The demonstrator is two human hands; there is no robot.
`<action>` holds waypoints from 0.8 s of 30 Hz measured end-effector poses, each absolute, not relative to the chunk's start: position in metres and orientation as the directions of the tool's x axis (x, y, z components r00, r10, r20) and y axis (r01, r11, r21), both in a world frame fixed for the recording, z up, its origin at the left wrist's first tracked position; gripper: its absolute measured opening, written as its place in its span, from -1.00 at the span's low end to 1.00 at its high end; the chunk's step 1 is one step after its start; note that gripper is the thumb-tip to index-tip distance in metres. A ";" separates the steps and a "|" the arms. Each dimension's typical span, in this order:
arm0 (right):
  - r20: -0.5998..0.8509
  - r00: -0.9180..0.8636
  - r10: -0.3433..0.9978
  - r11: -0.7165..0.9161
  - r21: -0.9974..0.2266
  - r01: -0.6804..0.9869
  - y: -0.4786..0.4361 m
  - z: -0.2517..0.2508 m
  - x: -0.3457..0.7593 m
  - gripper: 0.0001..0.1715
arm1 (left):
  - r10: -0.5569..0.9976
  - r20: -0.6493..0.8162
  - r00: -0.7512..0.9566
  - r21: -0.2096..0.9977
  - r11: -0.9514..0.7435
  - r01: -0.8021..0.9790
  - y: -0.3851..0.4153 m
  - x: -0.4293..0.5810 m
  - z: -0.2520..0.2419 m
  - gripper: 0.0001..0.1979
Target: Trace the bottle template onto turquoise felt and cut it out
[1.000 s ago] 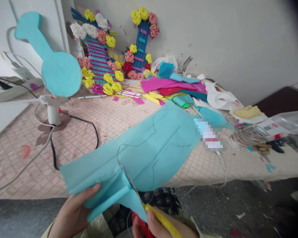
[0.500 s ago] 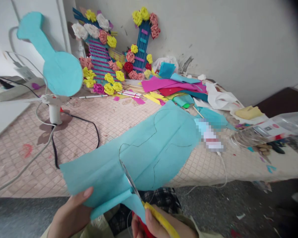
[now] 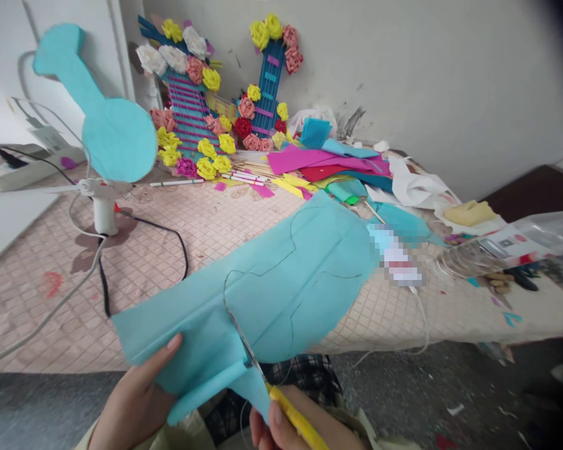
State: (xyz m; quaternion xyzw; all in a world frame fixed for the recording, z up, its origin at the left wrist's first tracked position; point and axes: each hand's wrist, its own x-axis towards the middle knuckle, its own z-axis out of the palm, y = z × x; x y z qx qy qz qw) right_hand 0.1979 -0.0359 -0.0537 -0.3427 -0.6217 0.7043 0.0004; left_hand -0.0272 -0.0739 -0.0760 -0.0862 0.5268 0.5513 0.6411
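Observation:
A large sheet of light blue crepe paper (image 3: 304, 275) lies over the table's front edge, with a curved outline drawn on it in dark pen. My left hand (image 3: 134, 400) pinches its near left part, thumb on top. In my right hand (image 3: 304, 419) is a pair of scissors (image 3: 295, 415) with yellow on the handle. Their blades sit in the paper along the drawn line, and a cut flap curls down beside them. The lower fingers of my right hand are partly out of view.
A hot glue gun (image 3: 106, 206) with cables stands at the left, by a power strip (image 3: 32, 169). Behind are a blue guitar-shaped cutout (image 3: 117, 134), flower-covered pieces (image 3: 192, 112) and coloured paper scraps (image 3: 328, 159). A plastic bottle (image 3: 520, 244) lies at the right.
My left hand has shifted slightly up and right on the paper, which bunches more near the thumb. The scissors have moved slightly left, and their blades look closer together.

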 end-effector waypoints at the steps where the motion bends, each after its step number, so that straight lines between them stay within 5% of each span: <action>1: -0.488 -0.757 0.435 -0.234 -0.873 0.428 -0.037 -0.054 0.198 -0.10 | 0.618 -0.771 -0.152 0.458 0.373 -0.807 -0.074 -0.028 -0.076 -0.21; 6: -0.471 -0.778 0.416 -0.218 -0.882 0.417 -0.038 -0.056 0.197 -0.11 | 0.635 -0.763 -0.120 0.427 0.356 -0.831 -0.069 -0.023 -0.070 -0.06; 14: -0.404 -0.817 0.410 -0.225 -0.914 0.339 -0.037 -0.062 0.196 -0.12 | 0.660 -0.725 -0.197 0.478 0.276 -0.834 -0.066 -0.012 -0.059 -0.24; 19: -0.412 -0.788 0.457 -0.232 -0.911 0.342 -0.039 -0.060 0.199 -0.14 | 0.520 -0.813 -0.261 0.456 0.290 -0.841 -0.062 -0.016 -0.060 -0.20; 24: -0.416 -0.804 0.426 -0.267 -0.906 0.328 -0.040 -0.061 0.199 -0.12 | 0.574 -0.793 -0.203 0.417 0.269 -0.868 -0.062 -0.013 -0.063 -0.25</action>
